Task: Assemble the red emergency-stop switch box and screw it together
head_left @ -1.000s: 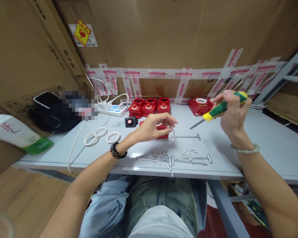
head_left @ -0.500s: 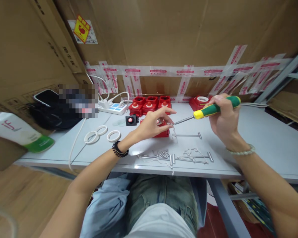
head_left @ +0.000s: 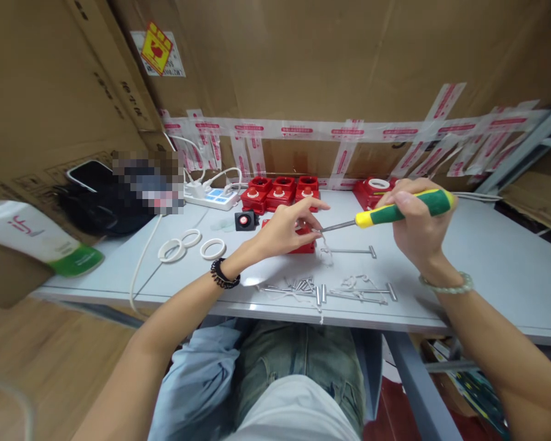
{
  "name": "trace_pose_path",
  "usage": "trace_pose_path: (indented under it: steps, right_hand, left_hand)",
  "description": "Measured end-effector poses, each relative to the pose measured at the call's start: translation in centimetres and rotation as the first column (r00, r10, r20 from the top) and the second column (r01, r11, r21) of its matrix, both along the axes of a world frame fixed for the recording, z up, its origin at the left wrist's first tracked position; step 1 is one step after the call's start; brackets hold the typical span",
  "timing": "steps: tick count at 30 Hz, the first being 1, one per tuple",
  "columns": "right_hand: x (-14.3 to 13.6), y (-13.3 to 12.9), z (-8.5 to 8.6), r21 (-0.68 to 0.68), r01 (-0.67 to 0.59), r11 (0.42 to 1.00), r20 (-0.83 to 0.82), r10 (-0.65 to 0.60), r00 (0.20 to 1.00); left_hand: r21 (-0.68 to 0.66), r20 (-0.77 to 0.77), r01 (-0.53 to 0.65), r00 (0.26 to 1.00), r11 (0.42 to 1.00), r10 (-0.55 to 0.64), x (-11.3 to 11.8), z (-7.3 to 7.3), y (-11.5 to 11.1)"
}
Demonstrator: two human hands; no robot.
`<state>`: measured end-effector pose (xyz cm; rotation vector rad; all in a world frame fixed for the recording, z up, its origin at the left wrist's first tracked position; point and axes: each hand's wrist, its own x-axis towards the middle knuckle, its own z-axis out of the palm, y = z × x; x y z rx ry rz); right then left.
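My right hand (head_left: 420, 229) is wrapped round the green-and-yellow handle of a screwdriver (head_left: 395, 211). Its shaft points left, and the tip reaches the fingertips of my left hand (head_left: 287, 229). Thumb and finger of that hand are pinched together at the tip; the small thing between them is too tiny to make out. A white string (head_left: 326, 248) hangs just below the pinch. Under my left hand sits a red box (head_left: 308, 247), mostly covered by it. A T-shaped metal rod (head_left: 349, 250) lies on the table to the right of the box.
Near the front edge lie screws (head_left: 303, 285) and more T-shaped rods (head_left: 365, 296) with strings. Several red boxes (head_left: 280, 195) stand at the back, another (head_left: 365, 195) farther right. White rings (head_left: 212, 248), a black-based button (head_left: 245, 221), a power strip (head_left: 213, 197) and a tube (head_left: 41, 236) are leftward.
The screwdriver handle has turned a little in my right hand, which has shifted slightly right. My left hand keeps its pinch. The whole view has moved slightly.
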<state>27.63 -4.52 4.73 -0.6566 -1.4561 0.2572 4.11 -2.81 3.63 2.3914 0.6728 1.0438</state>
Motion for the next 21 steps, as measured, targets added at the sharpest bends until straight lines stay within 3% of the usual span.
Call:
trace_pose_path:
  steps: [3, 5, 9, 13, 15, 17, 21]
  right_hand:
    - [-0.2, -0.4, 0.0, 0.158, 0.020, 0.987, 0.045, -0.028, 0.999]
    - [-0.5, -0.9, 0.2, 0.187, -0.025, 0.982, 0.116, 0.003, 0.993]
    - [-0.8, -1.7, 0.6, 0.154, -0.048, 0.987, 0.248, 0.008, 0.969]
    - [-0.7, -1.7, 0.9, 0.104, -0.005, 0.995, 0.290, -0.026, 0.957]
    - [-0.5, -1.3, 0.8, 0.078, 0.040, 0.996, 0.223, -0.056, 0.973]
    - [-0.4, -0.8, 0.7, -0.019, 0.059, 0.998, 0.057, -0.058, 0.997]
    - [-0.3, 0.2, 0.8, -0.289, -0.107, 0.951, -0.373, -0.009, 0.928]
  left_hand:
    - [-0.004, -0.026, -0.018, 1.000, 1.000, 0.018, 0.0, 0.0, 0.0]
    - [0.011, -0.045, -0.021, 0.999, 1.000, 0.022, 0.0, -0.2, 0.1]
    - [0.073, -0.106, -0.017, 0.994, 0.997, 0.025, -0.2, -0.7, 0.7]
    - [0.052, -0.089, -0.020, 0.996, 0.998, 0.024, -0.4, -0.6, 1.0]
    - [0.029, -0.036, -0.030, 0.999, 0.999, 0.031, -0.5, -0.3, 1.0]
    - [-0.004, 0.040, -0.032, 0.999, 0.999, 0.032, -0.6, 0.0, 0.9]
    - [-0.071, 0.184, 0.070, 0.981, 0.995, -0.056, -0.6, 0.3, 0.8]
